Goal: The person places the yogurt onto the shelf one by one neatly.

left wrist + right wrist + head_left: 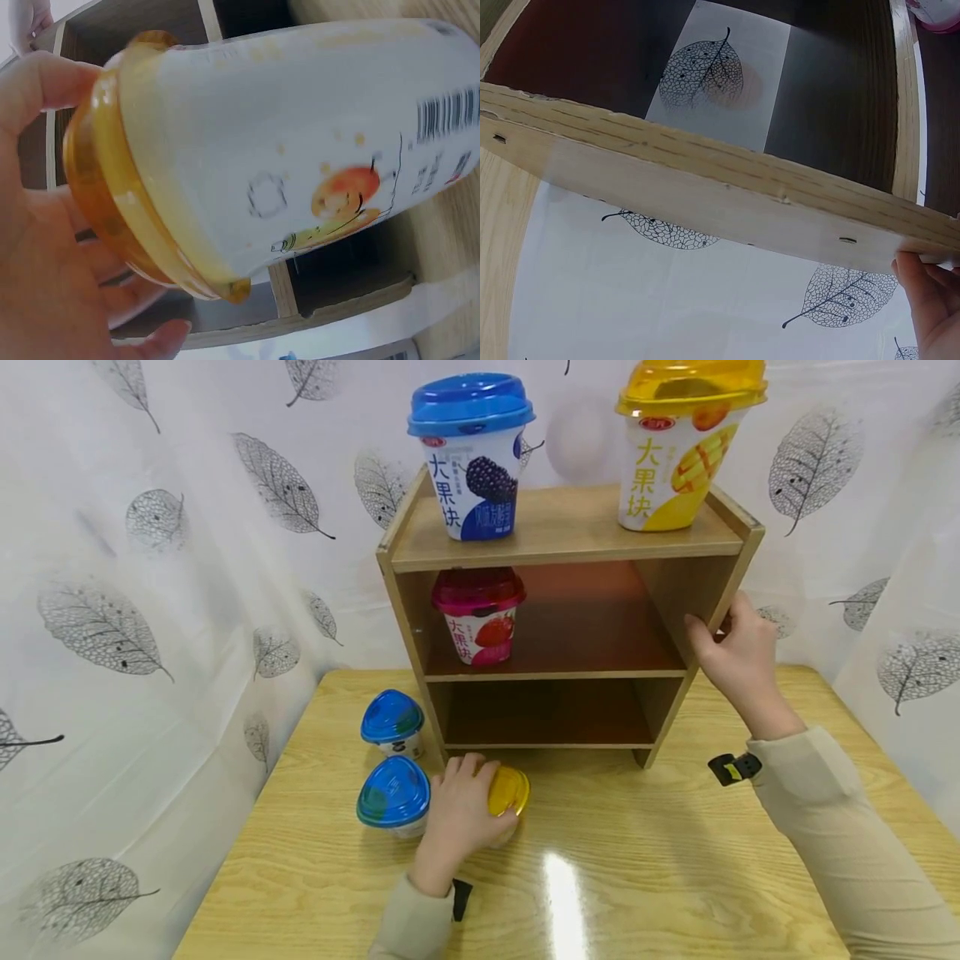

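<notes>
My left hand (462,806) grips the yellow lid of a yogurt cup (508,791) in front of the shelf's lower left corner. In the left wrist view the white side of this yogurt cup (285,150) shows a fruit drawing and a barcode, and fingers (71,79) curl round the lid's rim. At the right, my right hand (738,660) holds the side panel of the small wooden shelf (562,560), thumb on the front edge. In the right wrist view the hand (930,300) appears at the panel's edge, its other fingers partly hidden.
Two blue-lidded cups (393,789) stand left of the shelf. A blackberry cup (480,485) and a mango cup (667,468) are on its top board, with a strawberry cup (480,618) on the level below. Behind hangs a leaf-patterned curtain (187,568); underneath is a wooden table (637,877).
</notes>
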